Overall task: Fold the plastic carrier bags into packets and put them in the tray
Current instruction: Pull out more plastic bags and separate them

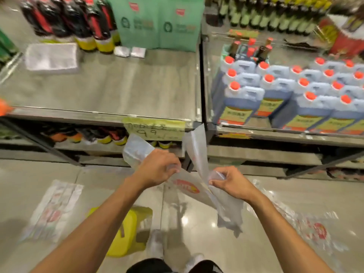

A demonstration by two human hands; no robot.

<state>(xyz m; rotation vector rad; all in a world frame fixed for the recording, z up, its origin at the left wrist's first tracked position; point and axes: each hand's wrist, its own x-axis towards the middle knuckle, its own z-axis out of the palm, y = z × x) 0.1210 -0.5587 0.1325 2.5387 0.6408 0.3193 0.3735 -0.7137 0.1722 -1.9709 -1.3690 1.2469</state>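
A person's left hand point(157, 166) and right hand point(229, 182), at centre frame, each grip a handle of a clear plastic carrier bag point(229, 207) with curled fingers, and the bag hangs between them. Two more carrier bags lie flat on the floor, lower left point(53, 209) and lower right point(309, 227). A yellow stool point(124, 233) stands below.

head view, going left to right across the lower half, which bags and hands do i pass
flat carrier bag on the floor → left hand → right hand → loose carrier bags on the floor. The held carrier bag spans both hands, so it is left out.
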